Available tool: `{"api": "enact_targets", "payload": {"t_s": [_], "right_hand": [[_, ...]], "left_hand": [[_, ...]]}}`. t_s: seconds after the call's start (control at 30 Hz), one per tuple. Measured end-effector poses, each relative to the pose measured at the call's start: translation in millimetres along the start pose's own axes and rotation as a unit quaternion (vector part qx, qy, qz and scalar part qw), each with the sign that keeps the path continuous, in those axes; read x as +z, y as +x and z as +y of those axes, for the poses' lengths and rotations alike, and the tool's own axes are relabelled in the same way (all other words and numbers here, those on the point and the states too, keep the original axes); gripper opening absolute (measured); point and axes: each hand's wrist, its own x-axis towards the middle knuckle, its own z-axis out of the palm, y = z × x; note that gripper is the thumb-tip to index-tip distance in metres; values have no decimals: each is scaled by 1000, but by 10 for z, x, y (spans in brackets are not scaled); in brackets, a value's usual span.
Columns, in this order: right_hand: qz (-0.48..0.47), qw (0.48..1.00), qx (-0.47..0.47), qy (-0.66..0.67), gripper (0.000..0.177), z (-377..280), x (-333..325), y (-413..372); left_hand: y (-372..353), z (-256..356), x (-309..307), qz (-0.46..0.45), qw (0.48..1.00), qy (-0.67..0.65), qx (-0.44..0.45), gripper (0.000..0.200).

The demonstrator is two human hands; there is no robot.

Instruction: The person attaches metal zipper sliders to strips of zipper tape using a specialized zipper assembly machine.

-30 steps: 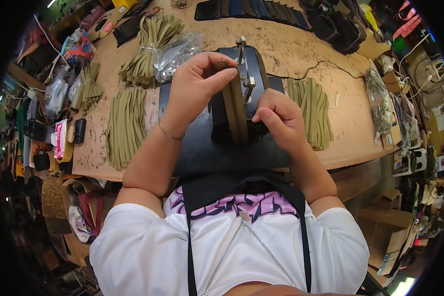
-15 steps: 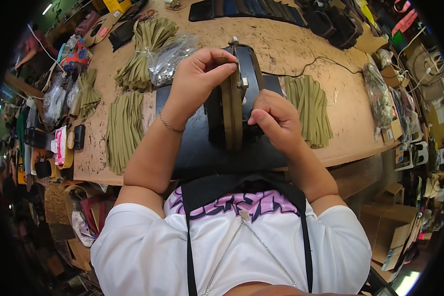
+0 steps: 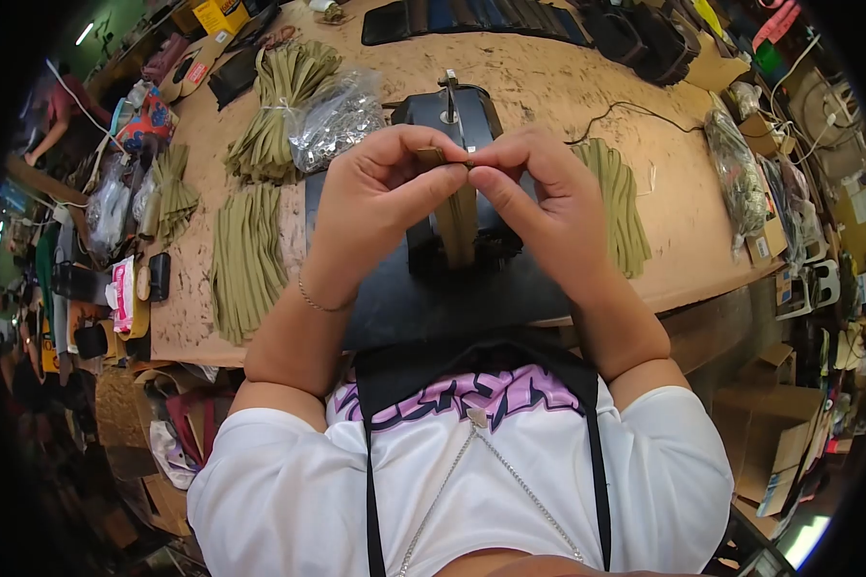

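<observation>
In the head view my left hand (image 3: 370,192) pinches the upper end of an olive zipper strip (image 3: 456,226) between thumb and fingers. My right hand (image 3: 560,202) meets it at the same end, thumb and index finger pressed together on the strip. Any small part between the fingertips is hidden. The strip hangs down in front of a black bench device (image 3: 481,108) with a metal upright (image 3: 449,85) on top. Under the device lies a dark mat (image 3: 380,303). Olive strips lie in a flat pile (image 3: 245,260) on the left and another pile (image 3: 614,207) on the right.
A tied bundle of olive strips (image 3: 277,115) lies at the back left, beside a clear bag of small metal parts (image 3: 337,125). A black cable (image 3: 635,106) runs across the worktable (image 3: 539,72). Dark flat pieces (image 3: 481,17) line the far edge; plastic-wrapped goods (image 3: 736,183) stand right.
My right hand has risen from the device's right side to the strip's upper end. My left hand has come slightly down and toward me, with the strip still pinched.
</observation>
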Motion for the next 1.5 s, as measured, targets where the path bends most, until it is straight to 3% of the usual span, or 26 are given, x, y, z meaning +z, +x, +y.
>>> {"api": "enact_targets", "payload": {"t_s": [0.07,0.17,0.37,0.47,0.57,0.67,0.8,1.1,1.2,1.33,1.4,1.5], "right_hand": [[5,1000,-2,9,12,-4,43,1],[4,998,-32,-59,7,-6,48,-2],[37,977,-139,-157,10,82,63,36],[18,994,-82,-71,20,132,2,-24],[-106,988,-50,101,31,246,-55,-164],[-155,977,-120,84,36,357,-29,-226],[-126,978,-81,145,36,314,12,-239],[-144,977,-115,104,33,339,-4,-209],[-146,979,-67,124,27,311,-73,-210],[13,995,-103,2,10,185,-58,-113],[94,987,-121,-52,17,141,16,-12],[66,994,-70,-57,23,-5,83,-22]], "left_hand": [[-21,-45,5,9,1000,-9,19,14],[-84,19,33,9,999,25,-24,17],[-57,42,30,3,989,144,27,17],[104,-55,-62,38,986,147,61,13],[240,-168,-172,57,989,134,36,12],[318,-255,-211,60,989,132,23,12],[373,-324,-205,59,991,117,19,13],[413,-301,-177,55,993,103,23,14],[384,-262,-195,54,994,96,24,13],[208,-88,-151,55,988,129,60,15],[89,-8,-109,48,985,141,87,16],[-53,60,-11,28,993,86,70,17]]}}
